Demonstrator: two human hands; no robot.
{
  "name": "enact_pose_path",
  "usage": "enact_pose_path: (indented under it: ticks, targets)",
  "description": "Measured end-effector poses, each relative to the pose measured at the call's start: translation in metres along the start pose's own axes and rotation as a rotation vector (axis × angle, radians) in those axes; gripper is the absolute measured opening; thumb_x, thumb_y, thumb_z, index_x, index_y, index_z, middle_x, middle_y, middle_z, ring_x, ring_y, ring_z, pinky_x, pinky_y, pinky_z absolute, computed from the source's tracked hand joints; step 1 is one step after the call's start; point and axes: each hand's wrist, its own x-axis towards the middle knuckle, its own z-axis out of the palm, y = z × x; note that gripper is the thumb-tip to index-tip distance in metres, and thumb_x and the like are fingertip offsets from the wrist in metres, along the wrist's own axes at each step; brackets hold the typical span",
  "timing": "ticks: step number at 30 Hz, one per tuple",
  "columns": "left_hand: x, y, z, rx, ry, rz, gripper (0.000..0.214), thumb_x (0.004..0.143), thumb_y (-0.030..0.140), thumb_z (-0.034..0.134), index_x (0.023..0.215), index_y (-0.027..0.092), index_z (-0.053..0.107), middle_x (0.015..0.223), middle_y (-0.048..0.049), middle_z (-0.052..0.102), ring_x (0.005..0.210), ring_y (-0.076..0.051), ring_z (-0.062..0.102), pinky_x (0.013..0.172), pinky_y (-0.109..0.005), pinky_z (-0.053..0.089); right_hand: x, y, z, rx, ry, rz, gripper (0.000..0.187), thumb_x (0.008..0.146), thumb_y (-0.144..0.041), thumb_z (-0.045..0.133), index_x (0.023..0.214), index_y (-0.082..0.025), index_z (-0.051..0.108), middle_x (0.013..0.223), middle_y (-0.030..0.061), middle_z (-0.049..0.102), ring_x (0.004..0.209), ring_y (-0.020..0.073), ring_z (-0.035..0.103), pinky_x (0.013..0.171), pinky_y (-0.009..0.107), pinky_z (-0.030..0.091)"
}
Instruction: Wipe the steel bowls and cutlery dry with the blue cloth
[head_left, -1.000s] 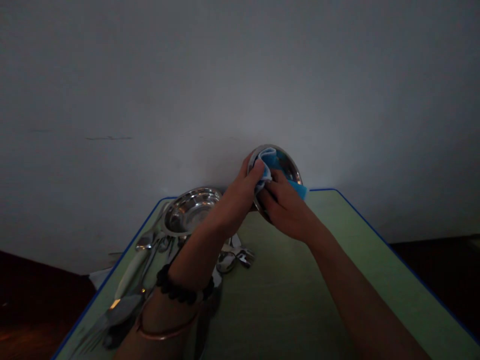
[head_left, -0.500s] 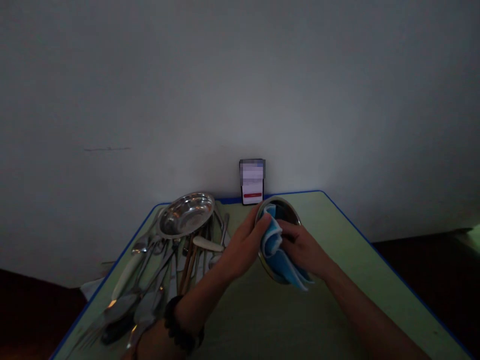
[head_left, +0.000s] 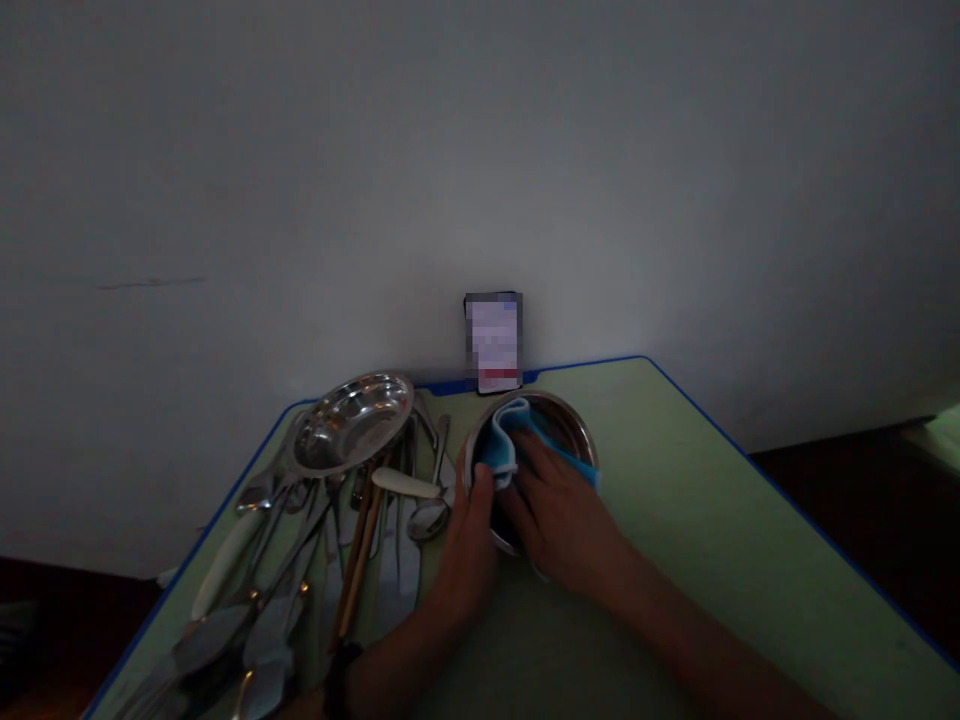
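Note:
A shiny metal bowl (head_left: 574, 421) is tilted toward me over the table, its inside facing up. My left hand (head_left: 471, 535) grips its left rim, with the thumb over the edge and the other fingers hidden behind the wall. My right hand (head_left: 568, 515) reaches into the bowl and presses a blue cloth (head_left: 498, 448) with a pale edge against the inside. Part of the cloth is bunched by my left thumb, and part spreads to the right rim. The right fingertips are partly hidden in the folds.
A second metal bowl (head_left: 352, 425) leans on a pile of cutlery at the left, with chopsticks (head_left: 360, 560), a spoon (head_left: 428, 520) and several knives and forks. A phone (head_left: 495, 345) stands against the wall. The green table (head_left: 697, 520) has a blue edge.
The bowl has come lower and a little left. My right hand has pushed deeper inside it, and the cloth that hung over the front is now spread within. The view has shifted slightly.

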Motion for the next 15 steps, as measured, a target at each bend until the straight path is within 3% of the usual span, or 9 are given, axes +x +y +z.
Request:
enact_pose_path:
  ticks: [3,6,10,15]
  targets:
    - [0.001,0.005,0.004,0.024,-0.048,0.053,0.047,0.092,0.041,0.028,0.137,0.027,0.028,0.144,0.0002,0.034,0.133,-0.015,0.025,0.111,-0.032,0.018,-0.003,0.002,0.005,-0.048,0.041,0.133,0.051,0.091,-0.034,0.033,0.137,-0.012,0.031,0.146,0.0126,0.024,0.135,0.0236,0.02,0.109,0.043,0.023]
    - [0.002,0.005,0.005,0.0,-0.106,0.08,0.047,0.092,0.042,0.028,0.137,0.03,0.028,0.144,0.0025,0.034,0.134,-0.013,0.025,0.111,-0.03,0.018,-0.004,0.004,0.008,-0.034,0.041,0.115,0.051,0.092,-0.033,0.03,0.138,-0.011,0.029,0.149,0.0133,0.017,0.136,0.0233,0.016,0.11,0.043,0.022]
    - [0.007,-0.002,0.005,-0.145,-0.097,0.069,0.047,0.091,0.044,0.031,0.136,0.031,0.031,0.142,0.0022,0.038,0.132,-0.014,0.028,0.111,-0.03,0.02,-0.004,0.006,0.001,0.052,-0.067,-0.094,0.04,0.093,-0.027,0.029,0.127,-0.015,0.044,0.138,0.0092,0.041,0.134,0.0175,0.022,0.111,0.04,0.021]
    - [0.018,-0.01,0.004,-0.4,-0.037,-0.03,0.047,0.085,0.051,0.041,0.12,0.023,0.051,0.123,-0.0043,0.058,0.122,-0.021,0.044,0.108,-0.036,0.028,-0.002,0.001,-0.018,0.123,-0.17,-0.224,0.032,0.093,-0.023,0.03,0.105,-0.017,0.059,0.114,0.0051,0.062,0.127,0.0142,0.036,0.109,0.038,0.025]
